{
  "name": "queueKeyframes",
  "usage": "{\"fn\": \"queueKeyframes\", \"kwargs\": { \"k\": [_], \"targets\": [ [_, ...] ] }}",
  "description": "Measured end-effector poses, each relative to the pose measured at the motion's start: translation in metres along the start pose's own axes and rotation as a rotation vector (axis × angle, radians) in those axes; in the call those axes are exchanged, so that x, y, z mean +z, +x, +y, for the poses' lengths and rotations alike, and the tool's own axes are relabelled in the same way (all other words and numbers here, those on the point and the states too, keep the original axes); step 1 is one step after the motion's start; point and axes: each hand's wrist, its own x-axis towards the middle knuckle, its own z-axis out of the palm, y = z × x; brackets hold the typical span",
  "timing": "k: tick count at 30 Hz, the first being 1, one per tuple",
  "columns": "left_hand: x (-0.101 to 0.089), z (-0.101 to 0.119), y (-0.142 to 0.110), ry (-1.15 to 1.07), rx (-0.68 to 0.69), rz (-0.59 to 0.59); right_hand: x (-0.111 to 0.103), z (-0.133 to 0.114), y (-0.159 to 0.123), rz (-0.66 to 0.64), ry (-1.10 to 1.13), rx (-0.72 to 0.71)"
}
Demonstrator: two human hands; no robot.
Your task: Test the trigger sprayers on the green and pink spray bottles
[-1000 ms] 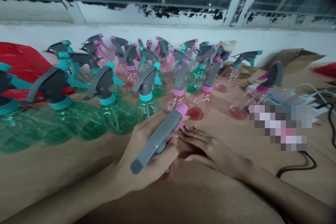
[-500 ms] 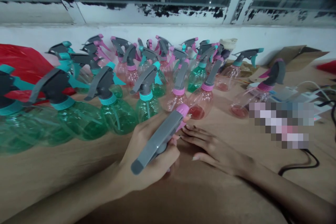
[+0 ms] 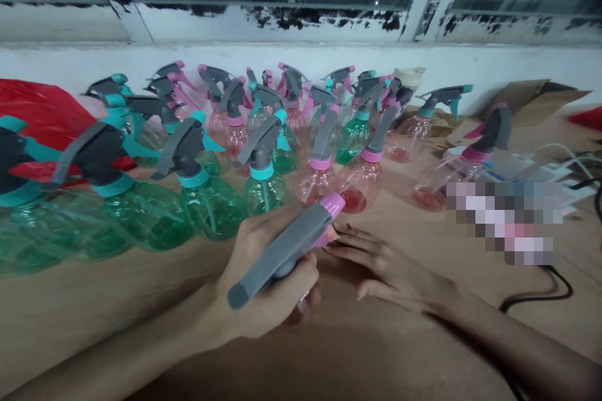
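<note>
My left hand (image 3: 268,269) is closed around the neck of a spray bottle (image 3: 286,250) with a grey head and a pink nozzle; most of its body is hidden beneath the hand. The nozzle points away and to the right. Palm down on the table, my right hand (image 3: 390,263) has its fingers stretched out just right of that nozzle, holding nothing. Beyond the hands stand two pink bottles, a nearer one (image 3: 362,182) with red liquid at its base and another (image 3: 317,178) beside it. A green bottle (image 3: 266,191) with a turquoise collar is left of them.
Green spray bottles (image 3: 141,213) line the left side of the table (image 3: 376,351), and several more pink and green ones crowd toward the wall. A red plastic bag (image 3: 42,106) lies far left. At right are a tilted pink bottle (image 3: 433,182), a cardboard piece (image 3: 531,103) and a black cable (image 3: 531,301).
The held bottle's head has shifted slightly, its rear end moving left and its nozzle a little right. My right thumb has moved slightly right, away from the bottle.
</note>
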Motion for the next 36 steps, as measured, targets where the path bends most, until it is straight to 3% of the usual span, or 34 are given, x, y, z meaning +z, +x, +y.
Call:
{"fn": "queueKeyframes", "kwargs": {
  "k": [36],
  "targets": [
    [0.003, 0.0034, 0.0022, 0.072, -0.032, -0.005, -0.0012, -0.0051, 0.0028, 0.009, -0.015, 0.038]
  ]
}}
